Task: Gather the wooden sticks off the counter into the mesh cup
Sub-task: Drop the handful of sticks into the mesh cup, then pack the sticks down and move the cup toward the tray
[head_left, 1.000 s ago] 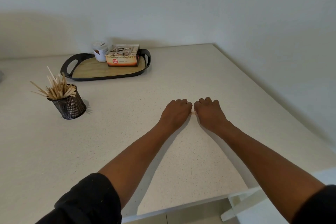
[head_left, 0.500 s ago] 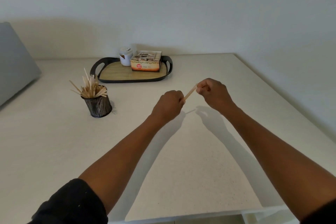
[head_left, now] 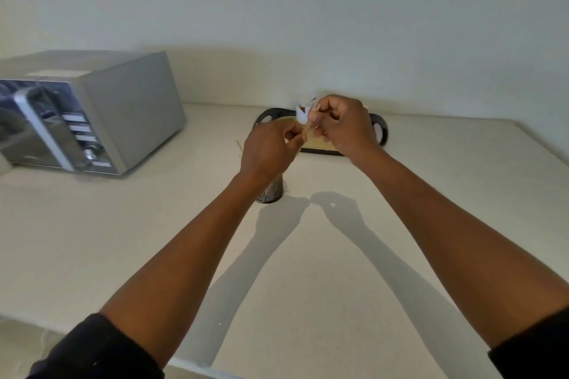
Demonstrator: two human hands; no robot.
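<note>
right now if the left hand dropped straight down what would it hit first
Probably the mesh cup, which sits right under the left hand holding the wooden stick; depth is hard to judge from this view.

Matt speckled counter [head_left: 308, 271], brushed-metal microwave [head_left: 123, 101]

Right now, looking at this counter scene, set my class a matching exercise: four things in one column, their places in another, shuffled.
Things:
1. wooden stick
2. mesh cup
3. microwave
4. black tray

Places:
A. far left on the counter
B. behind the right hand
C. pinched between both hands
D. under the left hand

Pairs: 1-C, 2-D, 3-A, 4-B
</note>
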